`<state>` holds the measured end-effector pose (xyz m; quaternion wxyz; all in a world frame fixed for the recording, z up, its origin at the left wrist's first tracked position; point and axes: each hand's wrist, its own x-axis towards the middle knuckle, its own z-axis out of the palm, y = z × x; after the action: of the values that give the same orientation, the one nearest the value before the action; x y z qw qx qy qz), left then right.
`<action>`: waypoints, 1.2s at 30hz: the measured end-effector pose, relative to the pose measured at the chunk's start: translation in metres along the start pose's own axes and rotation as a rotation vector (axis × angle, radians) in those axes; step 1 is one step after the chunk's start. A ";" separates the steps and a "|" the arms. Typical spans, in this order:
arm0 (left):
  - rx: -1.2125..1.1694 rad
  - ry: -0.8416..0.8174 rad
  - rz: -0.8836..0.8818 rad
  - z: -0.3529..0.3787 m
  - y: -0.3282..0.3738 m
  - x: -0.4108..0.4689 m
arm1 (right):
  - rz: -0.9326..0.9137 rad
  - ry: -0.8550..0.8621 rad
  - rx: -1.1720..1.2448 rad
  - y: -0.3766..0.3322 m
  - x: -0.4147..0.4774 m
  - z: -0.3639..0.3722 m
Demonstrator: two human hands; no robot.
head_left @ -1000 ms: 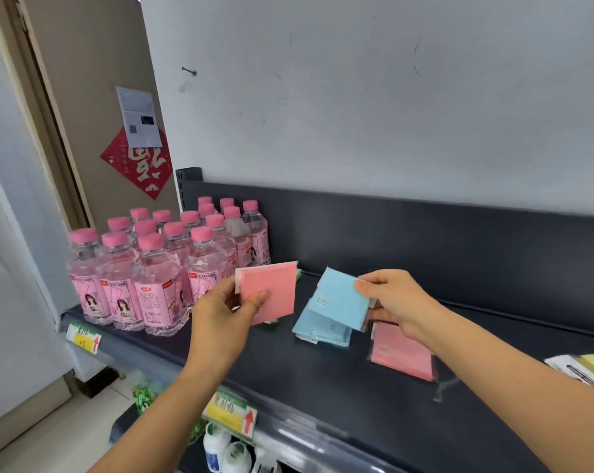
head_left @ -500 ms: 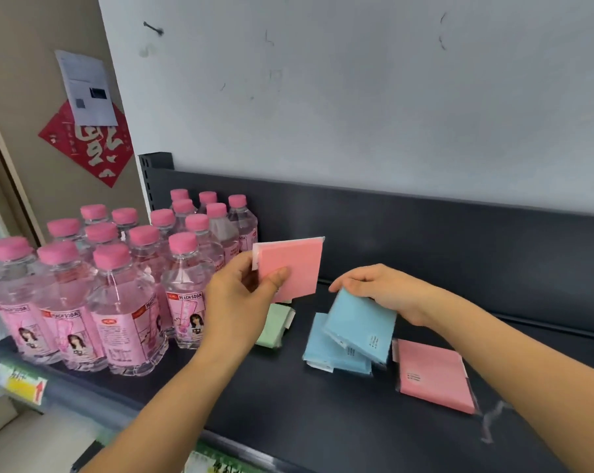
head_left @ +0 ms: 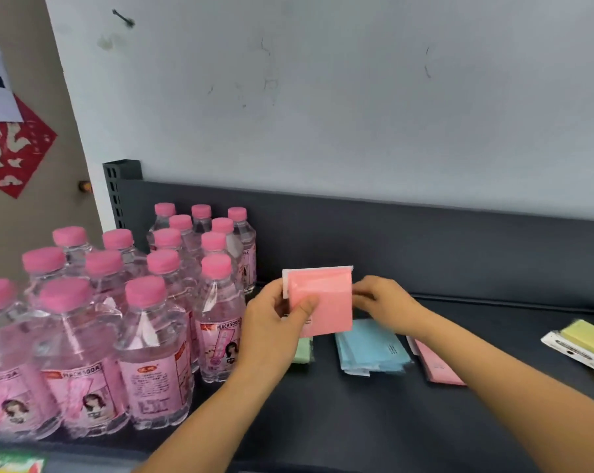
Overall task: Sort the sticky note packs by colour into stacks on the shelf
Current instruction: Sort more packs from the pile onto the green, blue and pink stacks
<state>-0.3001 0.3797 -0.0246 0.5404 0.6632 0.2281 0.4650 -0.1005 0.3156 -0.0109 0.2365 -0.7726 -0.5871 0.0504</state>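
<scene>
My left hand (head_left: pixel 275 322) holds a pink sticky note pack (head_left: pixel 326 298) upright above the dark shelf (head_left: pixel 357 421), thumb across its front. My right hand (head_left: pixel 380 302) pinches the same pack at its right edge. Below lie a stack of blue packs (head_left: pixel 370 349), a green pack (head_left: pixel 304 351) partly hidden behind my left hand, and another pink pack (head_left: pixel 435 367) partly under my right forearm.
Several pink-capped peach soda bottles (head_left: pixel 152 336) crowd the shelf's left half. A yellow pack on a white card (head_left: pixel 582 339) lies at the right edge. A dark back panel (head_left: pixel 425 254) runs behind the shelf below a white wall.
My right hand let the blue pack go onto the blue stack and moved up to the pink pack's right edge. The camera turned left and came closer.
</scene>
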 end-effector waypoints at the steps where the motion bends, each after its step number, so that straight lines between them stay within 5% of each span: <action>1: -0.010 -0.016 -0.010 -0.001 -0.002 -0.001 | 0.065 0.084 0.115 -0.002 -0.003 -0.003; 5: -0.029 -0.052 -0.039 -0.003 -0.005 -0.004 | 0.302 0.291 0.684 -0.021 -0.024 -0.015; 10: -0.108 -0.076 -0.063 0.003 0.001 -0.002 | 0.190 0.031 0.850 -0.041 -0.058 -0.027; 18: -0.200 -0.249 -0.195 0.029 0.021 -0.002 | 0.219 0.161 0.972 -0.045 -0.080 -0.031; 26: 0.143 -0.379 -0.046 0.064 0.037 -0.003 | 0.475 0.542 1.024 0.023 -0.113 -0.101; 32: 0.471 -0.491 0.170 0.086 0.022 -0.011 | 0.755 0.374 1.033 0.060 -0.120 -0.060; 36: 0.677 -0.573 0.329 0.097 0.013 -0.012 | 0.879 0.276 0.832 0.069 -0.120 -0.040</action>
<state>-0.2244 0.3171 -0.0149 0.2541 0.9309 0.1007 0.2423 -0.0622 0.1777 -0.0294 0.5488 -0.7844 -0.1094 0.2676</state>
